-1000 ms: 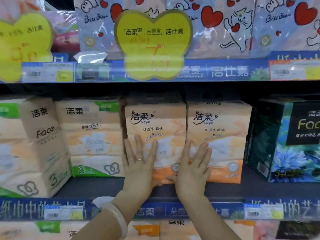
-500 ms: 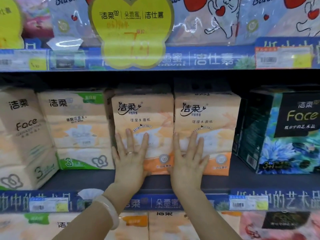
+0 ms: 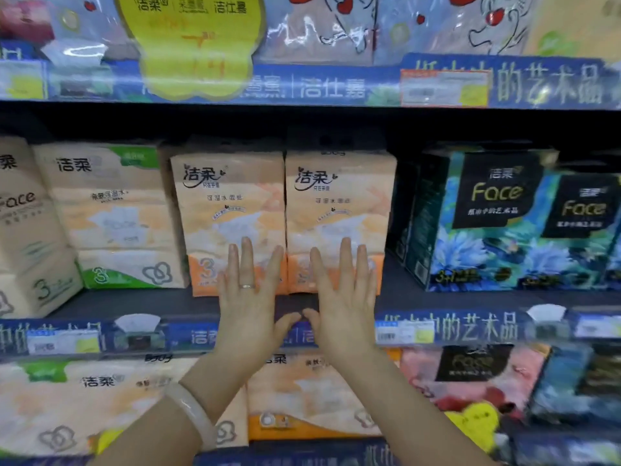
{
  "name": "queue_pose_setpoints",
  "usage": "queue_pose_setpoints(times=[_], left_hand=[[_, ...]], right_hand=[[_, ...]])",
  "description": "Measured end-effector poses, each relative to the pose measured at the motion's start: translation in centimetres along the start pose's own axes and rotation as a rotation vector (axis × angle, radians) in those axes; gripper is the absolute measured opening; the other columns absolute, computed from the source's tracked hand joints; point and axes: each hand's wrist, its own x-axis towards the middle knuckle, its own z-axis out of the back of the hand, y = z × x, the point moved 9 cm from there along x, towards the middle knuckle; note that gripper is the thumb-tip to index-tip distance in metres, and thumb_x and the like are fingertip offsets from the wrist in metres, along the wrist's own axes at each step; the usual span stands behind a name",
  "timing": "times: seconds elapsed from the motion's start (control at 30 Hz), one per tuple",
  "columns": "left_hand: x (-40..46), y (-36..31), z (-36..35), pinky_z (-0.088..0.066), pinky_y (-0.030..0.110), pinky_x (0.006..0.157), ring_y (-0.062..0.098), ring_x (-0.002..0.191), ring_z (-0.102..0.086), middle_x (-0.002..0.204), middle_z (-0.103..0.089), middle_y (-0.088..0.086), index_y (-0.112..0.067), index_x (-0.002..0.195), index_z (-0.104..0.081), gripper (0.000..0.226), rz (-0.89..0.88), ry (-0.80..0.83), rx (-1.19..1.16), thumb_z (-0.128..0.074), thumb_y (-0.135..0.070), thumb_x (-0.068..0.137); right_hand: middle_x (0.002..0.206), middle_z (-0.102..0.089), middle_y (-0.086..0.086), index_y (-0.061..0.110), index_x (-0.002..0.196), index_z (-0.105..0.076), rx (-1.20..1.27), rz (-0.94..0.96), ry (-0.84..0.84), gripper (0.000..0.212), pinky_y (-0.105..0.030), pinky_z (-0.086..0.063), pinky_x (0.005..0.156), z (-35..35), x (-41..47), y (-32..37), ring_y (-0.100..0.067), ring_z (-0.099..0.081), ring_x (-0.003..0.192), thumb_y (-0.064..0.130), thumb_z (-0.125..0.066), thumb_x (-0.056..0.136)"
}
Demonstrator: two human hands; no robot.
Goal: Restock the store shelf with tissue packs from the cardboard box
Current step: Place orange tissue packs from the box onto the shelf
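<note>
Two orange tissue packs stand upright side by side on the middle shelf [image 3: 134, 302]: the left pack [image 3: 226, 203] and the right pack [image 3: 339, 203]. My left hand [image 3: 250, 290], with a ring and a pale bangle on the wrist, lies flat with fingers spread in front of the left pack's lower part. My right hand [image 3: 342, 290] is flat and spread the same way at the right pack's lower part. Both palms hang over the shelf's front edge, thumbs nearly touching. Neither hand holds anything. The cardboard box is out of view.
Green-labelled tissue packs [image 3: 107, 213] stand left of the orange ones, dark blue Face packs [image 3: 504, 220] to the right. A yellow price sign [image 3: 191, 45] hangs from the upper shelf. More packs [image 3: 302, 395] fill the shelf below. Price strips run along each shelf edge.
Both hands have slid down from the pack fronts to their lower edge and the shelf lip. The view has shifted downward and to the right.
</note>
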Motion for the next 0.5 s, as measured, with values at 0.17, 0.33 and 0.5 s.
queue_pose_setpoints(times=[0.17,0.33,0.5], left_hand=[[-4.2,-7.8,-1.9,-0.015,0.059,0.107,0.027,0.142,-0.002,0.157,-0.002,0.015,-0.026,0.147,-0.014,0.106,-0.148,0.060,-0.067,-0.083,-0.037,0.067],[-11.6,-15.0,-7.2,-0.024,0.062,0.107,0.030,0.142,-0.006,0.157,-0.011,0.015,-0.020,0.145,-0.022,0.100,-0.254,0.248,-0.180,-0.083,-0.033,0.067],[-20.3,-23.1,-14.3,-0.005,0.048,0.119,0.026,0.145,0.020,0.147,0.031,0.001,-0.027,0.152,0.002,0.091,-0.300,0.777,-0.137,-0.060,-0.045,0.087]], right_hand=[[0.156,-0.017,-0.022,0.018,0.143,-0.034,0.018,-0.136,0.176,0.088,-0.060,-0.021,0.109,4.5,-6.3,-5.8,-0.040,-0.008,0.143,0.027,-0.081,0.069],[0.158,0.014,-0.013,0.025,0.151,-0.011,0.006,-0.381,0.526,0.085,-0.053,-0.002,0.116,6.5,-17.5,-12.4,-0.038,0.013,0.145,0.029,-0.065,0.086],[0.149,0.034,-0.002,0.030,0.151,0.004,-0.061,-0.701,0.749,0.084,-0.050,0.001,0.117,9.7,-31.0,-20.9,-0.032,0.025,0.143,0.031,-0.056,0.092]])
